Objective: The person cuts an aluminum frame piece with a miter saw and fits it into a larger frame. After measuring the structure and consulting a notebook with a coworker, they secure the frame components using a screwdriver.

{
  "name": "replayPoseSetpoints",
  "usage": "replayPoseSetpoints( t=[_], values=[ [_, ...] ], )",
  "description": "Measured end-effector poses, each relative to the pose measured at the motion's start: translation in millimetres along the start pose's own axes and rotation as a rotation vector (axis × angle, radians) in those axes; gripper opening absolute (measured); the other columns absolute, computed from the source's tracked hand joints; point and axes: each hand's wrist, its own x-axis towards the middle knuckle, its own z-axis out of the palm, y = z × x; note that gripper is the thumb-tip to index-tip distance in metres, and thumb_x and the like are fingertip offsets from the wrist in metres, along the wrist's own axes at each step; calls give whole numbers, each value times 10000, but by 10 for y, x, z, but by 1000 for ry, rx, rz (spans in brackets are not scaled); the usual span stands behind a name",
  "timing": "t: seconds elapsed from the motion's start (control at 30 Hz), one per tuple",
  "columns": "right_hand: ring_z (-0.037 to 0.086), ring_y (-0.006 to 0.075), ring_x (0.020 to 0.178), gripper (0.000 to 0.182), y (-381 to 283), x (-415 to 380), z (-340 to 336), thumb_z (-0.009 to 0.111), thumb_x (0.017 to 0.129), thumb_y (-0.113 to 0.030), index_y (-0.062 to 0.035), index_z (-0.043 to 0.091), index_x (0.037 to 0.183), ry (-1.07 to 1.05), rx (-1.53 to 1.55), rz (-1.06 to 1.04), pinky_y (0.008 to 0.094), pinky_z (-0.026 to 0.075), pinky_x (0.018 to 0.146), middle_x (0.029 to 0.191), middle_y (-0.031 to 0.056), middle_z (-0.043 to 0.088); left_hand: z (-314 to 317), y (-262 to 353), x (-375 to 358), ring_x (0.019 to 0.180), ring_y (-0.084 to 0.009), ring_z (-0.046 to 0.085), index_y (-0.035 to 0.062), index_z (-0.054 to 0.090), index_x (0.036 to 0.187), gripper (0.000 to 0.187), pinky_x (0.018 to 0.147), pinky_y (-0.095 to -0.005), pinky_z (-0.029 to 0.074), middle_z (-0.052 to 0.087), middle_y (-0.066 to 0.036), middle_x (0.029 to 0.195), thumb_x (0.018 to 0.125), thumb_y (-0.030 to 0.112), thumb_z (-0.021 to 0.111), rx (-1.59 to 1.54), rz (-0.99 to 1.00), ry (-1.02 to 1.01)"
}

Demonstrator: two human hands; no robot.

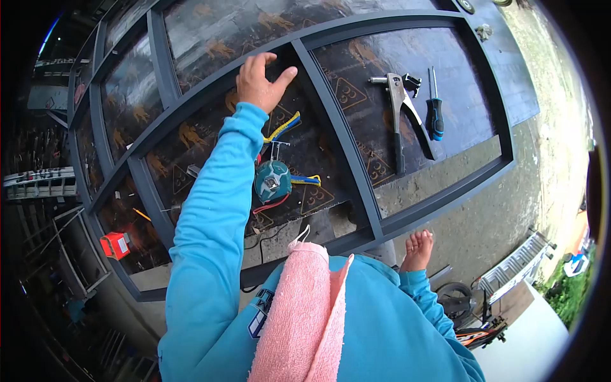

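Observation:
My left hand (pixel 262 83) reaches over the grey metal frame (pixel 331 121), its fingers resting at a long bar and its thumb spread apart. Nothing shows in its grasp. Below it lie a teal round tool (pixel 273 182) of a kind I cannot make out and a yellow-and-blue handle (pixel 283 127). Near the frame's edge, my right hand (pixel 417 249) hangs with fingers loosely spread and holds nothing visible. A hand riveter (pixel 402 105) with spread handles and a blue-and-black screwdriver (pixel 436 114) lie inside the frame's right section.
Dark printed boards (pixel 223 32) lie beneath the frame. An orange-red box (pixel 114 245) and a yellow pencil (pixel 141 214) are on the left. A pink towel (pixel 296 318) hangs from my neck. At right stand a ladder (pixel 515 267) and a wheel (pixel 456 299).

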Motion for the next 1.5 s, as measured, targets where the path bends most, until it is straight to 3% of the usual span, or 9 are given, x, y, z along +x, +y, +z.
replayPoseSetpoints(
  t=[0.1,0.33,0.57,0.67,0.8,0.9,1.3,1.4,1.5],
  values=[
    [535,122,904,244,-403,49,21,544,910,-146,-47,520,1132,-174,-198,-477,280,445,811,984,39,559,-592,530,-1095,1093,-315,478,57,544,1151,668,921,-440,388,517,-127,1109,687,477,776,196,-42,-525],
    [552,96,774,165,-650,156,1189,560,900,-51,-25,519,1058,-959,-322,-199,238,457,723,888,29,568,-519,603,-2026,1133,-348,409,72,511,1132,637,953,-454,353,465,-146,1155,587,239,797,289,-129,-316],
    [598,253,1020,505,-855,-139,1803,482,906,-484,-88,492,1220,-1303,-277,1259,388,514,809,1129,109,602,-522,2227,-2132,1275,-401,311,70,387,1268,777,1064,-522,253,381,-188,1323,657,338,786,-81,174,-279],
    [611,259,959,483,-866,13,1519,493,902,-450,-55,522,1177,-1305,-396,888,374,511,820,1088,128,608,-150,2716,-2350,1323,-447,234,3,208,1398,999,1091,-534,185,231,-265,1424,751,615,662,-221,-156,41],
    [520,164,995,435,-1029,26,1293,497,852,-209,-13,417,1233,-1602,-386,237,275,396,903,1114,109,538,594,3153,-2677,1277,-222,311,-3,199,1415,699,1066,-339,253,322,-123,1335,929,364,544,-1180,-874,516],
    [517,172,1027,434,-1144,157,1419,492,824,-216,25,483,1186,-1895,-623,77,277,387,920,1106,112,550,768,3246,-2687,1165,-130,429,20,320,1376,578,1015,-284,310,449,-61,1234,874,208,536,-1362,-819,733],
    [594,104,842,248,-1176,288,1857,668,812,-30,-9,559,1033,-2431,-1281,630,253,491,751,931,26,610,285,3311,-3285,918,-96,542,24,589,1154,433,825,-260,431,615,-30,966,889,366,602,-1162,-1170,-15],
    [547,74,729,191,-1070,389,2554,602,808,13,-49,568,985,-2380,-1155,578,215,459,658,851,-5,581,104,3414,-3487,802,-93,570,4,625,1069,383,712,-248,462,635,-23,896,863,328,638,-1119,-1292,26],
    [547,71,714,152,-1084,573,3916,549,832,-5,-48,596,970,-2206,-1152,-122,247,463,648,818,-15,596,293,3274,-4139,754,-100,587,2,642,937,267,684,-259,473,641,-35,814,837,249,659,-1076,-1431,149]
  ],
)
